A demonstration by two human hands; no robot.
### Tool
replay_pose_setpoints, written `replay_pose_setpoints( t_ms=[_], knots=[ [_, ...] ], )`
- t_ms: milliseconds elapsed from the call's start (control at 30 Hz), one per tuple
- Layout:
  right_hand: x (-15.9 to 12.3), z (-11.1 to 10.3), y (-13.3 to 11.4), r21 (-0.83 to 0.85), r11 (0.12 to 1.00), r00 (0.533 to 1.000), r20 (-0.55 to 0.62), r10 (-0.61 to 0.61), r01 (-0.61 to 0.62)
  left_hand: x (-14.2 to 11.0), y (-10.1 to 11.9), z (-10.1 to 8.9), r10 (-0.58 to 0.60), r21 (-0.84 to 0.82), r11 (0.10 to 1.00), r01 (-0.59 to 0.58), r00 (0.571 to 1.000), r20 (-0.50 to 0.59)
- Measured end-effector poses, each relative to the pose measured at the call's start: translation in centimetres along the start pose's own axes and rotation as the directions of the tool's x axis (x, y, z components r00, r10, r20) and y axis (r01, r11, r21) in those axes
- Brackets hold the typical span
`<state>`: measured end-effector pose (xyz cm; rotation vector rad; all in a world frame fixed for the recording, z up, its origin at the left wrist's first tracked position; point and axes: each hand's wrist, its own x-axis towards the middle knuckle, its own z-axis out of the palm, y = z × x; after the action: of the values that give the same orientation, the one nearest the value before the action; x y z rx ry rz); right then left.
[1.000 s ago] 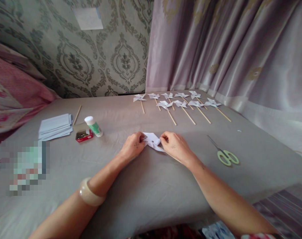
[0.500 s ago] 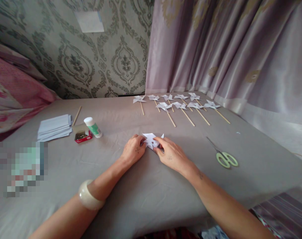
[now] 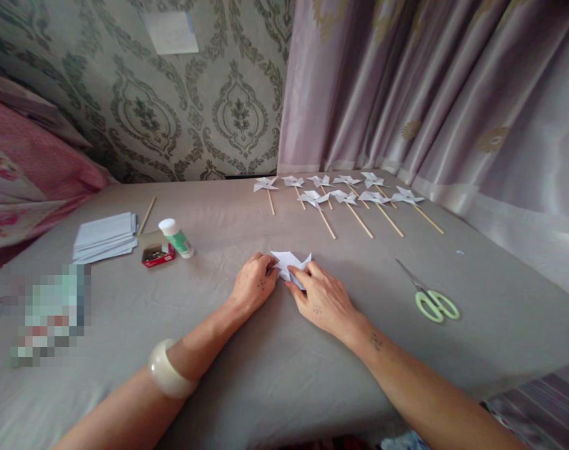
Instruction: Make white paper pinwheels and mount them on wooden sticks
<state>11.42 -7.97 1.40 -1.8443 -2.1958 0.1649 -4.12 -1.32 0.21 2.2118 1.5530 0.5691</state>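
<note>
A white paper pinwheel lies between my two hands in the middle of the cloth-covered table, with no stick showing on it. Its left point is pinched in the fingers of my left hand. My right hand grips the right side, one finger pressing on the folded middle and the thumb at the near edge. The fingers cover part of the pinwheel's centre and its lower edge.
Several finished pinwheels on sticks lie at the back right. Green-handled scissors rest to the right. Leftward are a glue stick, a red box of small metal pieces, a paper stack and a loose stick.
My right index finger has shifted over the pinwheel's middle, covering the small dark spot seen there before. The view has turned slightly; my left hand keeps its hold.
</note>
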Motion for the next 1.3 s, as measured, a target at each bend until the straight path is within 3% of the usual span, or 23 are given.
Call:
replay_pose_setpoints(
  t_ms=[333, 600, 767, 1100, 1300],
  knots=[
    [0.0, 0.2, -0.1, -0.006, 1.0, 1.0, 0.02, 0.024, -0.024, 0.1, -0.2, 0.3, 0.013, -0.043, 0.999, -0.015, 0.999, -0.032],
    [-0.1, 0.3, -0.1, -0.008, 1.0, 1.0, -0.001, 0.011, -0.011, -0.2, 0.7, 0.0, 0.03, 0.145, 0.989, -0.029, 1.0, -0.003],
    [-0.1, 0.3, -0.1, -0.005, 1.0, 1.0, 0.0, 0.011, -0.011, -0.2, 0.9, 0.1, 0.017, 0.167, 0.986, -0.017, 1.0, -0.003],
    [0.0, 0.1, -0.2, 0.001, 1.0, 1.0, 0.013, 0.013, -0.013, -0.4, 0.8, 0.2, 0.125, 0.354, 0.927, -0.124, 0.992, 0.02],
    [-0.1, 0.1, -0.2, -0.003, 1.0, 1.0, 0.012, 0.008, -0.008, -0.3, 0.6, 0.1, 0.142, 0.286, 0.948, -0.141, 0.99, 0.016]
  ],
)
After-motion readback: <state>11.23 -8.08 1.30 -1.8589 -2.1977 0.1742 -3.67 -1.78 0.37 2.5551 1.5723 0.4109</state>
